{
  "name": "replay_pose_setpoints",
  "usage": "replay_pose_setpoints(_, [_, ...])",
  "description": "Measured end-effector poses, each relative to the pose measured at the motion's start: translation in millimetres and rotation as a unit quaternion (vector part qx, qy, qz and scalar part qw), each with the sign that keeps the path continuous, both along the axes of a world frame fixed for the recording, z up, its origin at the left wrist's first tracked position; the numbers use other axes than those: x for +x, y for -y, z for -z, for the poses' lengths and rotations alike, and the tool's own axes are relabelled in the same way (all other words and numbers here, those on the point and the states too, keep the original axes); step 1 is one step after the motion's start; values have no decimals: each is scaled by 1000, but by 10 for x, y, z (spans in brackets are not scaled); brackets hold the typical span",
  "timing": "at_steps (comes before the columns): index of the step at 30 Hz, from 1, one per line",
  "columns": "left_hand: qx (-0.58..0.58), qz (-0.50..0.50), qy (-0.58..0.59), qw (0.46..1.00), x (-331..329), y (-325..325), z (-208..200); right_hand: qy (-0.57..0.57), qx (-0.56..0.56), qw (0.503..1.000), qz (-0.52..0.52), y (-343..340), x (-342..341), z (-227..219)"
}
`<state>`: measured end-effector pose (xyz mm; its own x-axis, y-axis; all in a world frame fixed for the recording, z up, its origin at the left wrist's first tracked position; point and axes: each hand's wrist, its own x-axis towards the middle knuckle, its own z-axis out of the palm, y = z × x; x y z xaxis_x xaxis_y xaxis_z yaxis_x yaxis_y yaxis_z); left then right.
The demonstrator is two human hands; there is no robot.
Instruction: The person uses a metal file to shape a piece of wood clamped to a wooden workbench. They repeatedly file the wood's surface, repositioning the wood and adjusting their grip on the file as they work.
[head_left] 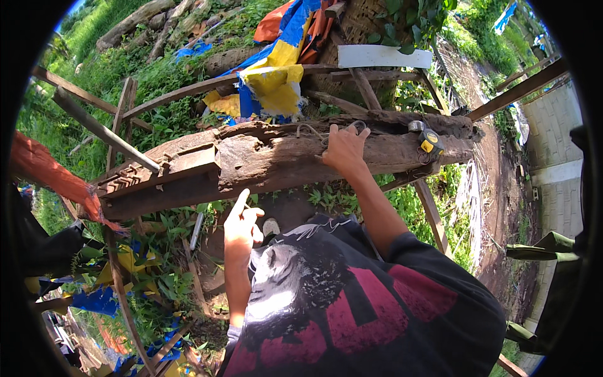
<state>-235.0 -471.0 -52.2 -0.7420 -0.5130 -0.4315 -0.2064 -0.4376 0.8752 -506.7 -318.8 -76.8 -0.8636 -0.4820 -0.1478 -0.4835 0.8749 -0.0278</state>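
A long weathered wooden beam (276,157), cracked and hollowed along its far edge, lies across in front of me. My right hand (347,149) rests on its top with fingers spread. Thin wire or cord (308,131) loops beside those fingers; whether they touch it is unclear. On the near side of the beam is my left hand (240,227), its index finger stretched toward the beam and the others half bent, with nothing visible in them. A yellow and black tape measure (431,143) sits on the beam, right of my right hand.
Wooden poles (188,94) frame the beam. Blue, yellow and orange tarp (273,81) hangs beyond it, near a tree trunk (352,53) and a white board (384,56). Frayed orange material (59,173) hangs at left. A dirt path and block wall (556,138) lie right.
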Motion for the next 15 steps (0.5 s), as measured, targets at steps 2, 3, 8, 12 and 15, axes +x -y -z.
replay_pose_setpoints(2, [-21,17,-1,1000,-21,33,2,-19,-26,999,-38,-35,-37,-1])
replay_pose_setpoints(3, [-30,26,-1,999,-36,42,-3,-27,-39,997,-57,-45,-43,-14])
replay_pose_setpoints(8, [-11,55,-22,998,-123,69,-48,27,-114,992,-41,2,-233,-284])
replay_pose_setpoints(12, [10,80,-57,995,-177,107,-76,22,-145,987,-67,-33,-562,-703])
replay_pose_setpoints(15, [65,71,-86,992,-261,88,-142,55,-192,973,-116,-15,-596,-979])
